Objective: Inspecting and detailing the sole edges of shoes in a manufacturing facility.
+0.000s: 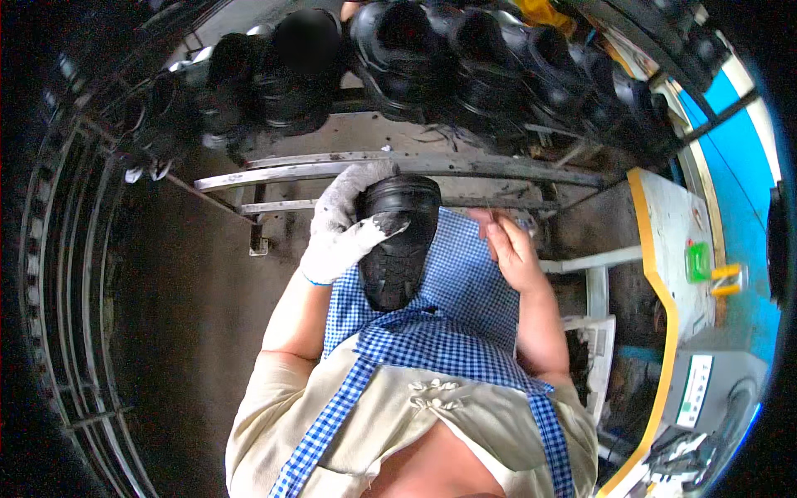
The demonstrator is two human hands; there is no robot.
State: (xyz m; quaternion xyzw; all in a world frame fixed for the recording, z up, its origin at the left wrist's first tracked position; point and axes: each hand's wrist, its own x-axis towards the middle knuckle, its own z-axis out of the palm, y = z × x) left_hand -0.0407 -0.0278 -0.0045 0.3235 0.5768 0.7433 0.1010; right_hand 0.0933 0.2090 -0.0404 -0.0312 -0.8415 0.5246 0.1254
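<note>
Nearest the camera lies one blue-and-white checked apron (465,324), thin woven cloth, spread over a beige top and down across the lap. On it rests one black shoe (398,241), sole up, its rubber tread ribbed and glossy, the rounded end pointing away from the body. The left hand (344,228), in one white knitted glove smudged grey, wraps over the shoe's upper left side, fingers curled across the sole and gripping it. The right hand (513,249) is bare, just beside the shoe on the apron but not touching it; its fingers are drawn narrowly together with the tips pinched, and whether anything small sits between them cannot be told. To the right stands one white table (664,224) with a yellow edge, smooth and flat, carrying one small green block (698,261) and one yellow clip-like piece (726,279). Beyond the knees run two grey metal rails (332,168), scuffed and dusty, crossing left to right. Farthest off, a rack holds a row of at least eight black shoes (490,66), dark, shiny and rounded, packed side by side.
</note>
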